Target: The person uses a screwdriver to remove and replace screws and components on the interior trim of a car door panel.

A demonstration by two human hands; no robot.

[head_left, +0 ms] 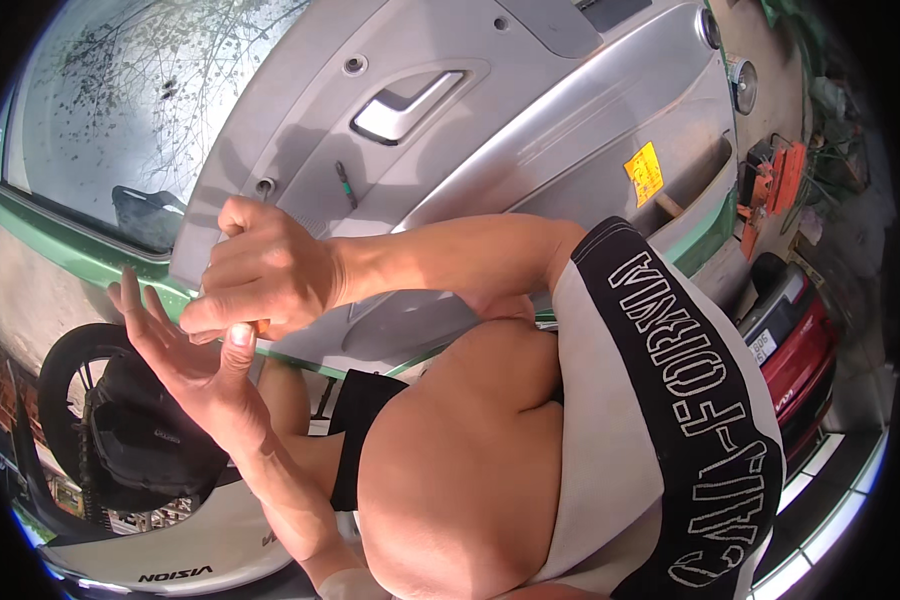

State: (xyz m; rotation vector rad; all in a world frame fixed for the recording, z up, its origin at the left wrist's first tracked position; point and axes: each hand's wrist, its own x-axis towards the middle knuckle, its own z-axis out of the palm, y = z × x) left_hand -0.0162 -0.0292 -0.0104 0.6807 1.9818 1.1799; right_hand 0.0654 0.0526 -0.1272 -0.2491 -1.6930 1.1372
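My right hand (262, 275) is closed round a small orange object (261, 327), mostly hidden by the fingers, so I cannot make out what it is. My left hand (195, 355) is just below it, fingers spread, with the thumb beside the orange object. Both hands are over the lower edge of a vehicle door with a grey inner panel (540, 110), a silver inner handle (410, 115) and a yellow label (643, 170). A slim green-and-dark tool (346, 186) is on the panel above my hands.
The door's window (110, 110) and green frame (40, 220) are at upper left. A black wheel (60, 390) and white scooter body (150, 550) are at lower left. An orange metal object (780, 180) and a red vehicle (800, 380) are to the right, beyond my bent body.
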